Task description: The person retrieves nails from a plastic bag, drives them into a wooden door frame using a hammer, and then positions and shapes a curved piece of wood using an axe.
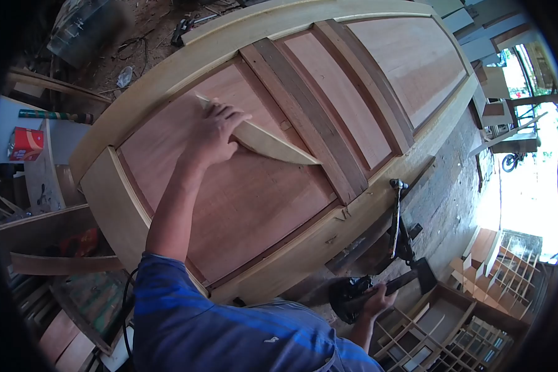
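Observation:
A large wooden door panel [229, 211] with a pale frame and reddish inset boards lies across the view. My left hand [217, 133] is closed on a pale, curved, pointed wood piece [270, 144], which lies slanted on the panel, its right tip by a dark brown crosspiece [310, 118]. Down at the lower right, past the panel's edge, my right hand [379, 301] is closed round the dark handle of a tool with a flat black head [425, 276]; the exact kind of tool is unclear.
A metal clamp or bar [395, 217] stands beside the panel's near edge. A red box [26, 144] is at the left. Slatted wooden frames [477, 335] lie at the lower right. A dark case [84, 34] and loose cords are on the floor at the upper left.

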A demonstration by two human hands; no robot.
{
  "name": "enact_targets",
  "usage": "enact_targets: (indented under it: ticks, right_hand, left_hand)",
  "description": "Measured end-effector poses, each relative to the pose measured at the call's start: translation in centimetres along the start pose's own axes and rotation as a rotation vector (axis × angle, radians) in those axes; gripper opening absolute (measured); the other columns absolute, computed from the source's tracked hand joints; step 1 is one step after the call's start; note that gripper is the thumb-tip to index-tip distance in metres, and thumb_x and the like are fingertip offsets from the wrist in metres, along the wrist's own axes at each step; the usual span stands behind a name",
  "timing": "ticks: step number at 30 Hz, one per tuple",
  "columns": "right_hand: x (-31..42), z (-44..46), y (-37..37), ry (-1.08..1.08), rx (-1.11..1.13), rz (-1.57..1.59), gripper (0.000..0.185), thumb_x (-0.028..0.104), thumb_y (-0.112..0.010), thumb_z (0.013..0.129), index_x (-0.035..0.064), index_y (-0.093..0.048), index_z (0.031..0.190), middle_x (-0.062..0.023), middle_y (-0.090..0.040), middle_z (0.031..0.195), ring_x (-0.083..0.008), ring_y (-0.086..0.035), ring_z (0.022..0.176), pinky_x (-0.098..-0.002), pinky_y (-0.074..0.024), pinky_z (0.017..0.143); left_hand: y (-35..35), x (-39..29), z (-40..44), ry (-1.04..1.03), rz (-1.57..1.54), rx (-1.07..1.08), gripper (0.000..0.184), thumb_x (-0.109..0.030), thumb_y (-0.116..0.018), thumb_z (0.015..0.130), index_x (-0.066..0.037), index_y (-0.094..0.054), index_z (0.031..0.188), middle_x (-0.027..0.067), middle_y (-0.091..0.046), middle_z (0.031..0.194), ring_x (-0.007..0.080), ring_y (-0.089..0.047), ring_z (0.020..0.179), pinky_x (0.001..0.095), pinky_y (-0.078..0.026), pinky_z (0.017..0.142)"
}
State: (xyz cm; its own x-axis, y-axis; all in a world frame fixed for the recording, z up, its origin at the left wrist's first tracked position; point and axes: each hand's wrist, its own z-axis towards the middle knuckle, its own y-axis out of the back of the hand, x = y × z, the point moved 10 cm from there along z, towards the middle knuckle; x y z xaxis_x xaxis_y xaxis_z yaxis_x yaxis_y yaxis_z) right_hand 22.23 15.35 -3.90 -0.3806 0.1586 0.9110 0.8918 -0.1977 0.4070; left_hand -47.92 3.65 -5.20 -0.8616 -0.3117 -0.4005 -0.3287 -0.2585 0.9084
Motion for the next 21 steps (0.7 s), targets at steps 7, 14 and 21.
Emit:
enact_targets:
  ticks: [7,14,21]
  right_hand:
    - [7.8,1.6,-5.0,0.120,0.125,-0.047,0.039,0.006,-0.067,0.103,-0.0036,-0.056,0.139,-0.0071,-0.062,0.089,-0.0145,-0.060,0.059,-0.0299,-0.0539,0.052]
    - [11.1,-0.3,-16.4,0.121,0.456,0.026,0.035,0.001,-0.067,0.100,-0.0020,-0.059,0.135,-0.0073,-0.067,0.092,-0.0136,-0.062,0.062,-0.0290,-0.0548,0.056]
    - [11.3,-4.0,-21.4,0.087,0.641,-0.002,0.034,0.000,-0.071,0.098,-0.0023,-0.063,0.131,-0.0056,-0.069,0.091,-0.0124,-0.065,0.064,-0.0286,-0.0535,0.056]
  left_hand:
    - [5.4,8.3,-3.6,0.534,-0.188,-0.250,0.071,-0.060,-0.081,0.095,-0.005,-0.065,0.137,0.0154,-0.075,0.120,0.0299,-0.073,0.113,0.0482,-0.058,0.102]
    - [-0.5,5.1,-4.9,0.820,-0.795,-0.396,0.071,-0.052,-0.073,0.103,0.009,-0.057,0.136,0.0272,-0.069,0.122,0.0358,-0.072,0.112,0.0467,-0.060,0.098]
    - [-5.6,-3.2,-1.1,0.891,-0.531,-0.330,0.081,-0.052,-0.072,0.102,0.016,-0.048,0.140,0.0342,-0.064,0.124,0.0515,-0.073,0.112,0.0535,-0.065,0.093]
